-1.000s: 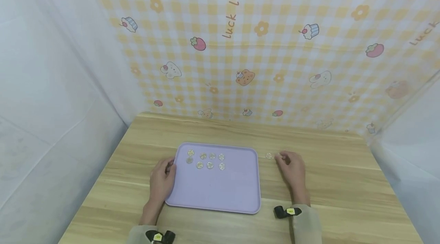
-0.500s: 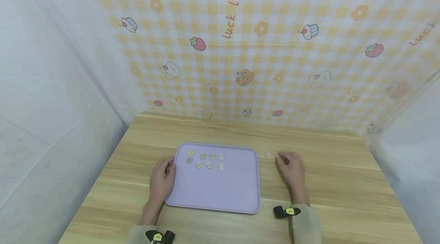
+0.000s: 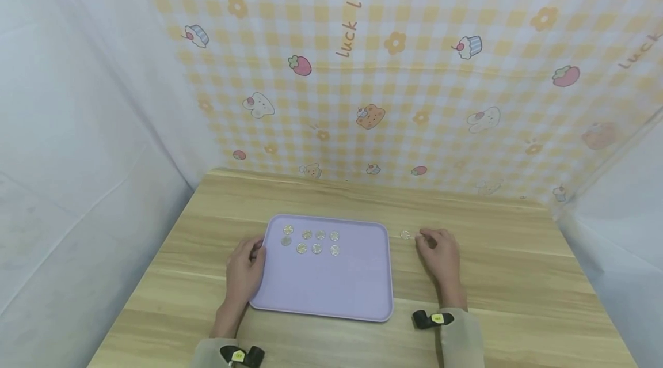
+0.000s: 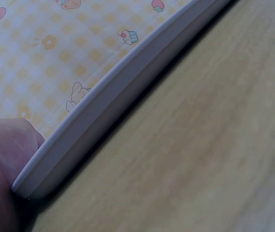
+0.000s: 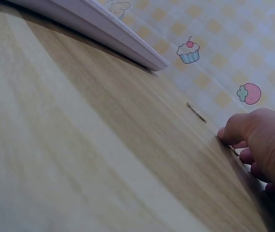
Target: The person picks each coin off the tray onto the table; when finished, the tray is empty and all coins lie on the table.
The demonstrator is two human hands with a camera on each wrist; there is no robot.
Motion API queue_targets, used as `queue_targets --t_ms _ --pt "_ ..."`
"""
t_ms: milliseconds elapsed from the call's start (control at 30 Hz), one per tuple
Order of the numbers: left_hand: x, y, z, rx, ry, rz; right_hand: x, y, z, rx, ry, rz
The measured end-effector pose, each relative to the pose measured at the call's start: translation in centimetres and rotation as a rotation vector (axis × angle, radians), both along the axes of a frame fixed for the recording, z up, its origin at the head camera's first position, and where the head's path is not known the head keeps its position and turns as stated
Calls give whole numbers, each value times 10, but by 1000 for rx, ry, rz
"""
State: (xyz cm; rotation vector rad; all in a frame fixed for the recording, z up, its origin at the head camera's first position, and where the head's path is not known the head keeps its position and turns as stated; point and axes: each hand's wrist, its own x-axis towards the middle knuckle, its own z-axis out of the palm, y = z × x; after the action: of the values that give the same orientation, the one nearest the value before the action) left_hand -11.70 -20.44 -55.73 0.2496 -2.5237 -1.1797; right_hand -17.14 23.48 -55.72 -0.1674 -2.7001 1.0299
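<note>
A lilac tray (image 3: 321,293) lies on the wooden table, with several round coins (image 3: 316,248) in two short rows towards its back left. At the tray's left side my left hand (image 3: 245,270) holds the rim. The left wrist view shows the tray's outer wall (image 4: 103,101) and part of that hand (image 4: 7,159). Right of the tray, my right hand (image 3: 439,255) has its thumb and fingers round a coin (image 5: 233,151) at the table surface, most of it hidden. Another coin (image 3: 405,235) lies flat between that hand and the tray.
The wooden table (image 3: 507,276) extends around the tray on all sides. Behind it hangs a yellow checked cloth (image 3: 393,80) with printed pictures. White sheets (image 3: 77,155) hang at the left and right. Each sleeve carries a black wrist camera (image 3: 422,319).
My right fingertips have drawn closer round the coin, which shows less than a second ago. The left hand, the tray and the coins on it have stayed put.
</note>
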Motion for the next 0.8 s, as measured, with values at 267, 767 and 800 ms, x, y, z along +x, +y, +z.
queue_targets --t_ms 267,767,800 --pt "1 -1 2 8 -17 2 2 0 0 -41 27 -6" --pt "1 0 1 4 -13 3 3 -2 2 -111 49 -54" --pt "1 0 2 4 -11 2 3 -2 2 -119 50 -56"
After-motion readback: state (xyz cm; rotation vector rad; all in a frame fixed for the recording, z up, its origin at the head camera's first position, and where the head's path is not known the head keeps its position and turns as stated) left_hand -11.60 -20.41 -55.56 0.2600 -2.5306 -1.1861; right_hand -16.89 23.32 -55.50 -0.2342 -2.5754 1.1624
